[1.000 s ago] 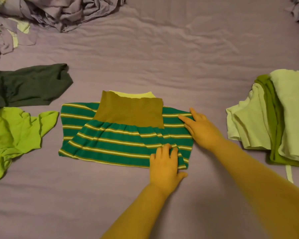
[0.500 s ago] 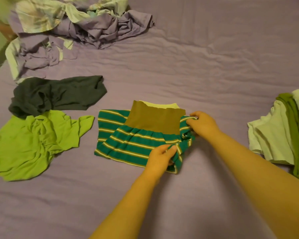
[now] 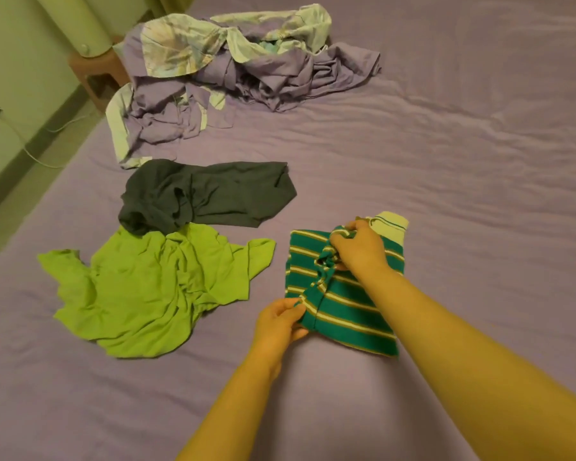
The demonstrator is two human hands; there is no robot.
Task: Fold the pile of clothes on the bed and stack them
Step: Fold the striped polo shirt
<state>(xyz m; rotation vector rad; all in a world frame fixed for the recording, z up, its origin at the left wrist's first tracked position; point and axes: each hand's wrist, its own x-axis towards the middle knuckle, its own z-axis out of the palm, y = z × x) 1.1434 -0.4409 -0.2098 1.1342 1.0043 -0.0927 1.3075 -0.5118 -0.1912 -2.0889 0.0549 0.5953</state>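
Striped garment (image 3: 346,307) is pinched between left hand (image 3: 278,322) and right hand (image 3: 358,249).

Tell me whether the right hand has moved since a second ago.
Yes. The right hand has carried the striped garment's right edge leftward, toward the lime green shirt.

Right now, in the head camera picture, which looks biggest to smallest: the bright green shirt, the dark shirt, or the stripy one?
1. Bright green crumpled shirt
2. Dark grey crumpled shirt, lying farther away, so unsure
3. Green striped folded garment
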